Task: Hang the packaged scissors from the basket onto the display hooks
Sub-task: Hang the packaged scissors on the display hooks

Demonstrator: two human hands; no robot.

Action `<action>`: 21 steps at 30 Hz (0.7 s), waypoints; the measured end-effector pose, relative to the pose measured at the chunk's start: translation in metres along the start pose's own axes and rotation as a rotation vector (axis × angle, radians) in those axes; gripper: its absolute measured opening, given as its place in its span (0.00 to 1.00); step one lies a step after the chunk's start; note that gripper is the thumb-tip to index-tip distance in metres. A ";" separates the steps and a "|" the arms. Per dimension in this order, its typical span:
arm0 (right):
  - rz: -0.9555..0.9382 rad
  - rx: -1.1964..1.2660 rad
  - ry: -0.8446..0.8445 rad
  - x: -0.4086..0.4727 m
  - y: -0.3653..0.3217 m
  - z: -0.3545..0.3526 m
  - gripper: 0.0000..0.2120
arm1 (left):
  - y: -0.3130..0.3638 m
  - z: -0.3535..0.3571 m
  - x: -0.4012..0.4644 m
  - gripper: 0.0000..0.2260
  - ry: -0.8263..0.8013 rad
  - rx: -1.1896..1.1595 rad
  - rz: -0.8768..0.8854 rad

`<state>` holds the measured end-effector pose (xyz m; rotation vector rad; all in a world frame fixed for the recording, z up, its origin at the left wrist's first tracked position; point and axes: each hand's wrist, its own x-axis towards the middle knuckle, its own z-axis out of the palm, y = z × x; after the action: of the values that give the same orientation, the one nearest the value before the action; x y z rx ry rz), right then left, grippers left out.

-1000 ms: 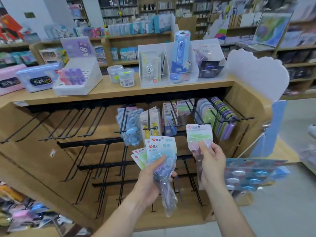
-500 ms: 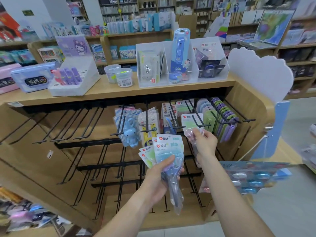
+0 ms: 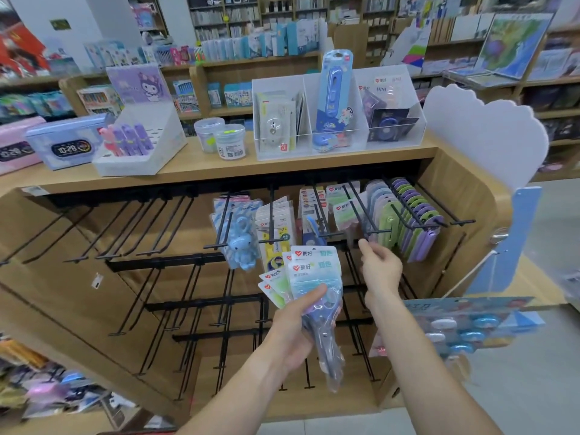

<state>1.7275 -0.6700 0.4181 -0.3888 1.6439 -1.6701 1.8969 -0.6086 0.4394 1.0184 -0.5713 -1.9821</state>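
- Pale blue and green packets of scissors (image 3: 309,277) are held as a fan in the left hand (image 3: 293,328), with the thumb pressed across the front packet and the fingers curled behind; the purple scissors in the clear bag hang down below the palm
- The left forearm is stretched forward from the lower edge of the view, with the palm turned to the right
- The right hand (image 3: 381,271) is raised in front of the display hooks (image 3: 361,211), with the back of the hand seen by the camera and the fingers loosely bent; nothing is held in it
- One green packet (image 3: 345,211) is hung on a hook just above the right fingertips, apart from them
- Purple and green packets (image 3: 414,221) are hung on the next hooks at the right, under the wooden shelf (image 3: 201,171)
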 end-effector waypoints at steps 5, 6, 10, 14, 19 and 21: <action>0.011 -0.035 -0.356 -0.071 0.006 -0.028 0.15 | -0.010 0.003 0.003 0.23 -0.038 0.004 0.024; 0.000 -0.020 -0.359 -0.076 0.008 -0.031 0.14 | -0.012 0.004 0.002 0.23 -0.034 0.010 0.029; -0.081 -0.012 -0.330 -0.077 0.012 -0.039 0.07 | -0.018 0.008 0.001 0.20 0.000 -0.027 0.037; -0.082 -0.011 -0.342 -0.077 0.014 -0.047 0.06 | -0.019 0.008 0.002 0.20 0.005 -0.046 0.005; -0.122 0.043 -0.231 -0.072 0.015 -0.050 0.05 | -0.020 0.008 -0.002 0.18 -0.007 -0.008 0.041; -0.147 0.096 -0.160 -0.067 0.010 -0.050 0.05 | -0.021 0.010 -0.004 0.16 0.003 0.008 0.067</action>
<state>1.7416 -0.5871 0.4207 -0.5917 1.4421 -1.7696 1.8805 -0.5935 0.4328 0.9943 -0.6050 -1.9207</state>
